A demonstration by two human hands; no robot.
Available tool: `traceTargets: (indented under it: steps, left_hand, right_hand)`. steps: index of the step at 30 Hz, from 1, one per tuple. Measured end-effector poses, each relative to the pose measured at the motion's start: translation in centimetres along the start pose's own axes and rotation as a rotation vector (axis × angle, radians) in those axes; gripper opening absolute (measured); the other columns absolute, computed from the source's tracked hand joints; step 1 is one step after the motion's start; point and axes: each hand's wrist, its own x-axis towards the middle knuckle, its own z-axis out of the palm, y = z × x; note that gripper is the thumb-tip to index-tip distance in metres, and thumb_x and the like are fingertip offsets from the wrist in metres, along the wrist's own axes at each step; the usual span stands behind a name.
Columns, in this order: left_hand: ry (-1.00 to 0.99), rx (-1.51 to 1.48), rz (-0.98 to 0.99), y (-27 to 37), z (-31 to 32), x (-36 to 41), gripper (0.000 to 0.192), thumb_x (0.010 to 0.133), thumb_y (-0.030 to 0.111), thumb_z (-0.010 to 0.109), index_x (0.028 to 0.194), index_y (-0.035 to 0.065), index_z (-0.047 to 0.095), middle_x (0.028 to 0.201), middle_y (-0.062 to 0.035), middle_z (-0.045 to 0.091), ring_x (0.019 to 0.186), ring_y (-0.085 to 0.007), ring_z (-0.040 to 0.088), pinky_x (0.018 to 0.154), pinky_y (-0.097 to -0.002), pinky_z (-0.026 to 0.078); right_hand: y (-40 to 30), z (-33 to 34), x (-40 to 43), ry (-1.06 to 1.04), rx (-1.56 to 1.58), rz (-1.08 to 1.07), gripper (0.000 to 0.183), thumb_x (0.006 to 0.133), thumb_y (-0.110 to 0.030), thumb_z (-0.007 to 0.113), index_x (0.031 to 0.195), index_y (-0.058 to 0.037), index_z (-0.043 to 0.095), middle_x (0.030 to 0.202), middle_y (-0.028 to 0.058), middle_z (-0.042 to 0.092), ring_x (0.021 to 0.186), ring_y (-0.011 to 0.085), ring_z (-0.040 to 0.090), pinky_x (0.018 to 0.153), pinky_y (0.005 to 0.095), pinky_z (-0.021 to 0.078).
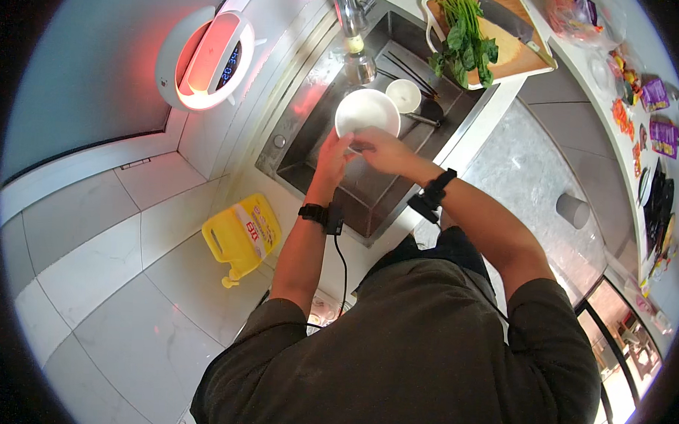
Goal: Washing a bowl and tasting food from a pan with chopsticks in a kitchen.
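A white bowl (368,113) is held over the sink (368,185), its open top facing up towards me. My left hand (333,156) grips its near left side, thumb by the rim. At the near edge, my right hand (382,149) has its fingers curled against the bowl; they are slightly blurred and partly hide the rim. Just beyond, a smaller white bowl (403,96) sits in the basin beside dark chopsticks (409,74). A black-headed utensil (431,110) lies to its right, perhaps a ladle. Above the far rim hangs the faucet's spout (360,68).
Greens (466,45) and a cleaver (506,19) lie on a cutting board (502,55) overlapping the sink's far right corner. Left of the sink stand a yellow jug (243,236) and a lit clock lamp (210,61). Packets (663,138) lie on the right counter.
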Motion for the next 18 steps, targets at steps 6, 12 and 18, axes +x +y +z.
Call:
traceTargets:
  steps: [6, 12, 18]
  left_hand:
    - [0.034, 0.065, -0.012, -0.2, 0.4, -0.7, 0.045, 0.097, 0.022, 0.058, 0.139, 0.0106, 0.048, 0.125, -0.0038, 0.060, 0.108, -0.0155, 0.061, 0.085, -0.0347, 0.054]
    - [0.091, 0.022, -0.039, 0.3, -0.3, -0.3, 0.044, 0.096, 0.022, 0.058, 0.139, 0.0136, 0.049, 0.123, -0.0006, 0.061, 0.106, -0.0142, 0.060, 0.079, -0.0341, 0.053]
    - [0.130, 0.068, -0.063, -0.6, -0.4, 0.5, 0.043, 0.096, 0.024, 0.058, 0.137, 0.0118, 0.051, 0.123, -0.0033, 0.062, 0.104, -0.0165, 0.062, 0.079, -0.0349, 0.053]
  right_hand:
    - [1.5, -2.2, -0.6, -0.185, -0.407, -0.137, 0.020, 0.074, 0.000, 0.057, 0.092, -0.0023, 0.066, 0.101, 0.0164, 0.059, 0.102, 0.0367, 0.057, 0.089, 0.0441, 0.0481]
    - [-0.5, -2.8, -2.1, -0.147, -0.259, -0.189, 0.022, 0.072, 0.006, 0.057, 0.091, -0.0014, 0.064, 0.109, 0.0161, 0.057, 0.108, 0.0359, 0.054, 0.094, 0.0432, 0.0464]
    - [-0.4, -0.7, -1.5, -0.169, -0.152, -0.244, 0.024, 0.072, 0.008, 0.057, 0.092, -0.0035, 0.059, 0.124, 0.0166, 0.055, 0.116, 0.0360, 0.054, 0.099, 0.0405, 0.0466]
